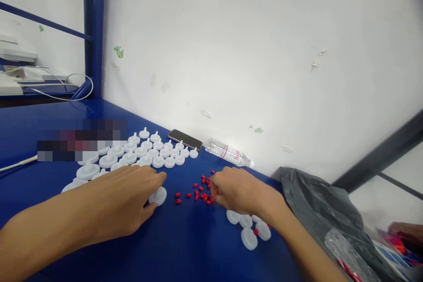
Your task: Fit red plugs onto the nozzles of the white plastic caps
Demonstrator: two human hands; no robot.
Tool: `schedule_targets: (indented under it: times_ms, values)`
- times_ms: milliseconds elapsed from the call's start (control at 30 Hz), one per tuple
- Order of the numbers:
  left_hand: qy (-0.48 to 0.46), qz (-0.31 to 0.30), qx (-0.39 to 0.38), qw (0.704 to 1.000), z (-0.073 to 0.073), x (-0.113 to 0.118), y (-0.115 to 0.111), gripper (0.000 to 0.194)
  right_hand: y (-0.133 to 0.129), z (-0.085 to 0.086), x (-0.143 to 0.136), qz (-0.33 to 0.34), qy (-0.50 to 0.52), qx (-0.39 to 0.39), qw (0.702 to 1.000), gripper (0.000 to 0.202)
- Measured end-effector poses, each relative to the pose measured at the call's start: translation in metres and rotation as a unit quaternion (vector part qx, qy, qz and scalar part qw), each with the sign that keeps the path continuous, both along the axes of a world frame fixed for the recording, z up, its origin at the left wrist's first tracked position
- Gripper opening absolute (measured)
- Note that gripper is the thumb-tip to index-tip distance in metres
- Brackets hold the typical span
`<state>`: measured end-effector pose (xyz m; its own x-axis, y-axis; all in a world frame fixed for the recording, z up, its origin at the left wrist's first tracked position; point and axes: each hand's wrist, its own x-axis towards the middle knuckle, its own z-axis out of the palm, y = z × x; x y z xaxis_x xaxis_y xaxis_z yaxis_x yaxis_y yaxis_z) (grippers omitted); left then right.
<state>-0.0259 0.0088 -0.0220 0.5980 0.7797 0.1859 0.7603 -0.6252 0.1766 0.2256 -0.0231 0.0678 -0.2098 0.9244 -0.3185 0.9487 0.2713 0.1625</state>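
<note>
My left hand (132, 194) is closed on a white plastic spouted cap (158, 195), its round disc turned partly toward me. Rows of similar white spouted caps (158, 161) stand spout-up on the blue table beyond that hand. My right hand (236, 187) reaches into a scatter of small red tips (201, 188). Its fingers are pinched together, and whether a red tip is between them is hidden. Below my right wrist lies a group of white caps (249, 238) on their sides, with red tips on some spouts.
A phone (185, 139) and a clear plastic bottle (228, 153) lie along the white wall. At right is a grey plastic bag (317, 202), with another person's hand (406, 231) beyond it. A white cable (18, 163) runs in from the left.
</note>
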Motion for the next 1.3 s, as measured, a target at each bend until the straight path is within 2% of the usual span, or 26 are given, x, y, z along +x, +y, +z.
schedule_targets:
  times_ms: [133,267,333,433,500,600,800,1033,1167,1300]
  values:
    - [0.052,0.004,-0.042,0.998,0.016,0.008,-0.008,0.02,0.003,0.004,-0.003,0.063,0.151,0.054,0.985,0.013]
    - [0.044,0.001,-0.042,0.998,0.021,0.013,-0.008,0.018,0.005,-0.001,-0.015,0.158,0.351,0.117,0.915,0.016]
    - [0.039,0.001,-0.035,0.999,0.021,0.014,-0.006,0.02,0.005,-0.005,-0.019,0.159,0.407,0.107,0.893,0.011]
    - [0.032,-0.006,-0.021,0.999,0.022,0.015,-0.005,0.025,0.004,-0.011,-0.022,0.121,0.48,0.05,0.867,0.004]
    - [0.021,-0.014,-0.009,1.0,0.024,0.015,-0.006,0.026,0.004,-0.014,-0.023,0.107,0.493,0.039,0.863,0.003]
    - [0.014,-0.012,0.002,1.0,0.028,0.016,-0.008,0.024,0.003,-0.016,-0.025,0.107,0.475,0.044,0.873,0.005]
    - [-0.015,-0.016,0.021,1.0,0.032,0.016,-0.007,0.018,0.002,-0.01,-0.025,0.094,0.466,0.038,0.879,0.007]
    - [-0.088,-0.016,0.074,0.993,0.039,0.014,-0.006,0.02,0.004,-0.003,-0.017,0.111,0.5,0.083,0.855,0.006]
    - [-0.18,0.01,0.074,0.981,0.045,0.016,-0.007,0.029,0.0,0.009,-0.011,0.104,0.517,0.153,0.835,0.004]
    - [-0.323,0.022,0.015,0.946,0.052,0.02,-0.012,0.038,-0.002,0.017,-0.007,0.099,0.537,0.177,0.819,0.006]
